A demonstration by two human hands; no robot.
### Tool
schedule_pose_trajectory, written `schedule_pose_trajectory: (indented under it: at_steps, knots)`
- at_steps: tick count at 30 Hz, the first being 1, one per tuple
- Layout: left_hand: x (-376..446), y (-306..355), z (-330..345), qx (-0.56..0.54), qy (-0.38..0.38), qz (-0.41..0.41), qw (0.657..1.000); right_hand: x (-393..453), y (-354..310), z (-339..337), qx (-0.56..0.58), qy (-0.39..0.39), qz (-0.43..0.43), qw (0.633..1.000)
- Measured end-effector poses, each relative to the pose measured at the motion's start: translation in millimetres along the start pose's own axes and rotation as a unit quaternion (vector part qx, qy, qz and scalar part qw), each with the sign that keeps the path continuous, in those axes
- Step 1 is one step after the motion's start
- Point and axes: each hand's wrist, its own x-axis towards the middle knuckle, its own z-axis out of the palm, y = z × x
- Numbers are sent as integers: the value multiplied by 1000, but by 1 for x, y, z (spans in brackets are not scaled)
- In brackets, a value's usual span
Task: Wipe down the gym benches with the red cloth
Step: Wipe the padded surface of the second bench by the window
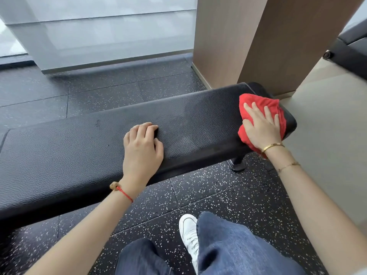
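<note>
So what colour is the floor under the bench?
Black with little white speckles, seen in the head view: the floor under the bench.

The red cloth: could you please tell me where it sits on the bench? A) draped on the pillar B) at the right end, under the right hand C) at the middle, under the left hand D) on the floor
B: the red cloth lies at the right end of the bench, pressed flat beneath the right hand.
</note>
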Motion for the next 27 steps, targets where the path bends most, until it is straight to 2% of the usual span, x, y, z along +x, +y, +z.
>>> schedule_pose_trajectory:
  at_steps: [7, 12, 16, 21, 25, 27]
  knots:
    - [0, -1, 1, 8, 0, 1, 1000, 63, -2, -9, -3, -36, 41, 998]
    - [3, 2, 1, 27, 1, 0, 1000, 103, -35, -2, -6, -47, 22, 999]
    - [3, 0, 2, 27, 3, 3, 1000, 99, -77, 7, -8, -62, -58, 996]
    - [1, -1, -1, 6, 5, 2, 1000, 40, -129, 20, 7, -73, -193, 978]
    - [-1, -3, -8, -28, 2, 4, 1000, -23, -128, 20, 2, -67, -299, 952]
    - [-3, -4, -15, -33, 12, 9, 999, -39, -118, 19, 6, -67, -320, 945]
